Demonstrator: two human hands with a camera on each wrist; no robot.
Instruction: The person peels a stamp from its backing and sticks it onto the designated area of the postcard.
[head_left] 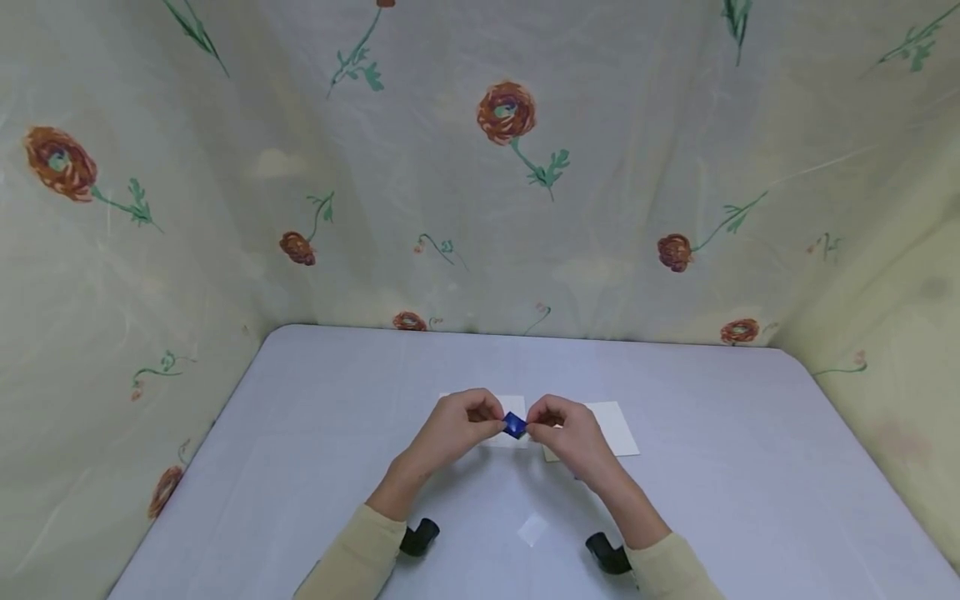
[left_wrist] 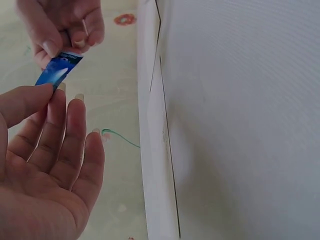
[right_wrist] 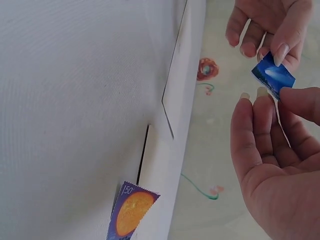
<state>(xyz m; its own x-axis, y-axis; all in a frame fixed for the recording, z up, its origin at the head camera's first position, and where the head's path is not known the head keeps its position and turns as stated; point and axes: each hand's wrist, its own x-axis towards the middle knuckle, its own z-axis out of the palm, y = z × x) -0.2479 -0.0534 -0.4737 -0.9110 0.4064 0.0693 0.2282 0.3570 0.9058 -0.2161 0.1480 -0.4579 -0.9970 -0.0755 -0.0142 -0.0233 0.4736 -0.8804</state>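
Observation:
A small blue postage stamp (head_left: 514,425) with perforated edges is held in the air between both hands. My left hand (head_left: 460,421) pinches one corner between thumb and fingertip. The opposite corner is pinched by my right hand (head_left: 567,429). In the left wrist view the stamp (left_wrist: 59,69) tilts, showing a pale streak on its blue face. The right wrist view shows a second stamp (right_wrist: 132,212), purple with an orange disc, lying by the edge of a white card. Beneath the hands lie two white cards, one left (head_left: 513,439) and one right (head_left: 617,429), each partly covered.
A small translucent square (head_left: 533,529) lies on the white table (head_left: 337,417) nearer the body. Black wrist cameras (head_left: 420,537) sit by both sleeves. A flower-printed curtain (head_left: 600,167) surrounds the table's back and sides.

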